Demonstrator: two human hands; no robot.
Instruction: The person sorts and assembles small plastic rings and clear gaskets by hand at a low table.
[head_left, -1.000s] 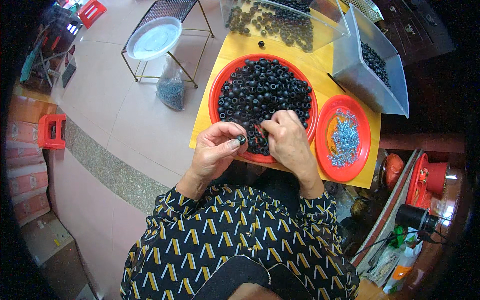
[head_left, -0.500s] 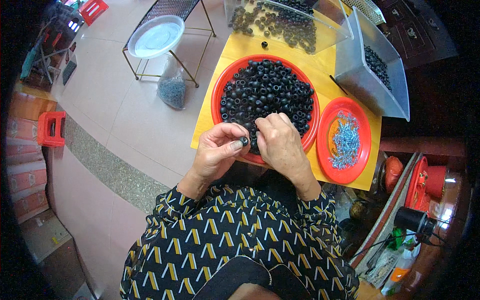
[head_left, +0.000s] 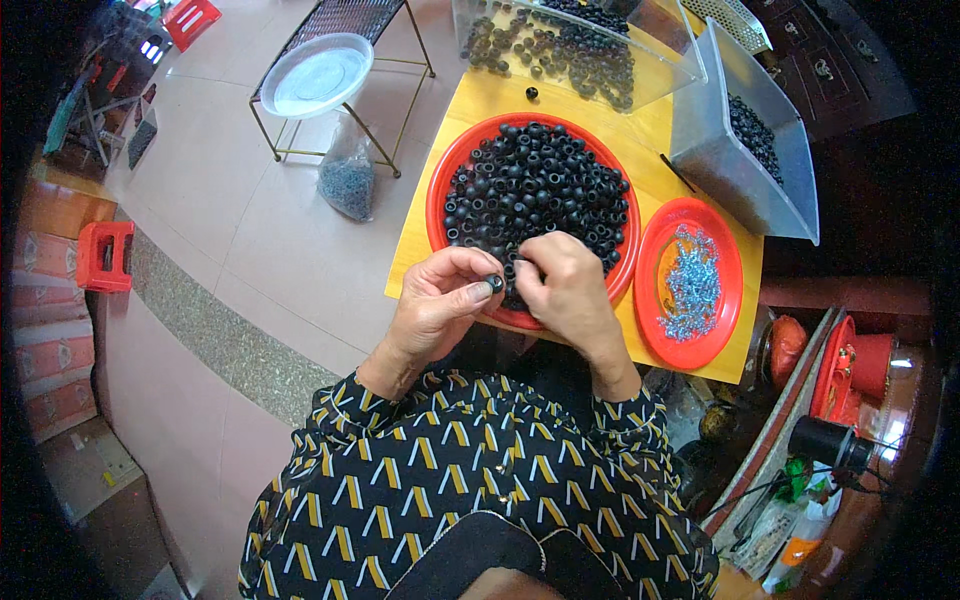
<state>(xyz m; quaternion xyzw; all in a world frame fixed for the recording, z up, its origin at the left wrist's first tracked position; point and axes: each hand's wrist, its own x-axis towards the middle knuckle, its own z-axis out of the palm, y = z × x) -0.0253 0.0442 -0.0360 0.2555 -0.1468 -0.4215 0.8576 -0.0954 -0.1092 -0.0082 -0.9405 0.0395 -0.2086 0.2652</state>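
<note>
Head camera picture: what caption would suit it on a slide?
Left hand pinches a black ring beside the right hand over a red tray of rings.

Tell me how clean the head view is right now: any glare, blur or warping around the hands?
Head view: the left hand and right hand are sharp, evenly lit, with the small black ring crisp; fisheye bends the yellow table edges; the rim goes black; mild glare on the clear plastic bin and white dish.
</note>
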